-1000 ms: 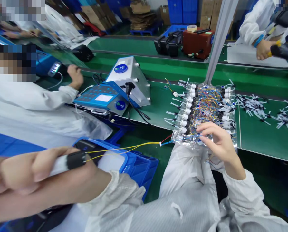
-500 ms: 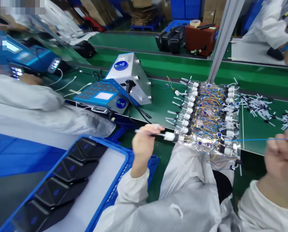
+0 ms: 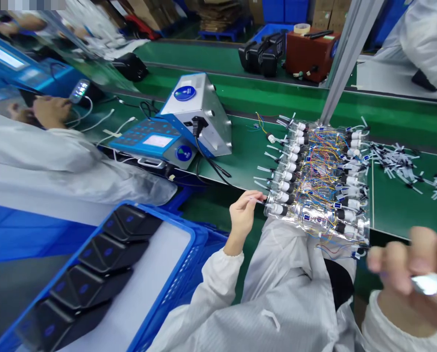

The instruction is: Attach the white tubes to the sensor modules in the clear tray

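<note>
My left hand is closed in a pinch on a thin white strip with a dark end, at the left edge of a clear plastic tray. Just right of those fingers lies a white cylinder with a black cap. Rows of similar cylinders line both sides of the tray, with yellow, red and blue wires tangled between. At the right edge, my right hand is blurred, its fingers curled around a shiny silver object whose kind I cannot make out.
Loose white strips with black ends lie piled right of the tray. A blue-and-silver device with a black cable stands to the left. Black cases fill part of a blue crate at lower left. A co-worker's sleeve reaches in from the left.
My left hand has moved right to the tray's edge, and the cylinder it had pulled out now lies in the row. My right hand has come lower and nearer; the taut blue line no longer shows.
</note>
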`<state>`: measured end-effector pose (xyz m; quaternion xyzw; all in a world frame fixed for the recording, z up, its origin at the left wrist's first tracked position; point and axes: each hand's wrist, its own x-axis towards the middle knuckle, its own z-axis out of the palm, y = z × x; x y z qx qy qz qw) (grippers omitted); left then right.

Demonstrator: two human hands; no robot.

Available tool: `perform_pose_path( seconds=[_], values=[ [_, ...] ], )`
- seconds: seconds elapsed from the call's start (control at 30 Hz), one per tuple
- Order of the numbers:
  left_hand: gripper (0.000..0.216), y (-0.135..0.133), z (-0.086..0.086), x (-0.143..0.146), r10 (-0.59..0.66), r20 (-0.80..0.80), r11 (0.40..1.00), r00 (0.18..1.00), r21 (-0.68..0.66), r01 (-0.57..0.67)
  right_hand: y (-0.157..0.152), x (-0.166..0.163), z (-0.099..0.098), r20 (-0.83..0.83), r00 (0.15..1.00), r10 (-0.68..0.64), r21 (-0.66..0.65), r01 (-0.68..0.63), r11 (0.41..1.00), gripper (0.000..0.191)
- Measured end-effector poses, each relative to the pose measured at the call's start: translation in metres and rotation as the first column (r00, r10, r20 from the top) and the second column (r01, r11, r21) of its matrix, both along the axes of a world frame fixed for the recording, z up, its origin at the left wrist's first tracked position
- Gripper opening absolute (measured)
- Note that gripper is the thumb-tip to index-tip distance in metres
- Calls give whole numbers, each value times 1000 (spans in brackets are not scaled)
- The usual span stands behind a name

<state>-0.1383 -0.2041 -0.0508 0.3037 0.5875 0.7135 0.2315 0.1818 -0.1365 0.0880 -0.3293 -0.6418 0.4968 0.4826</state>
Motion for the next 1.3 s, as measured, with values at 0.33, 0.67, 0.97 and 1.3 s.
perform_pose_path(
  seconds=[0.33,0.67,0.97,1.3],
  values=[
    [3,-1,1,13,-286,-171,930,943,186,316,6,-129,-66,205,907,368,-7,-374,927,21],
    [15,-1,0,14,-305,-296,911,905,185,368,-1,-137,-80,122,956,267,-23,-267,964,10],
    [16,-3,3,14,-291,-399,915,869,149,375,5,-132,-82,171,943,284,-23,-285,958,5],
    [25,-1,15,3,-371,-528,868,764,95,487,10,-127,-77,246,916,316,33,-334,942,7]
  ],
)
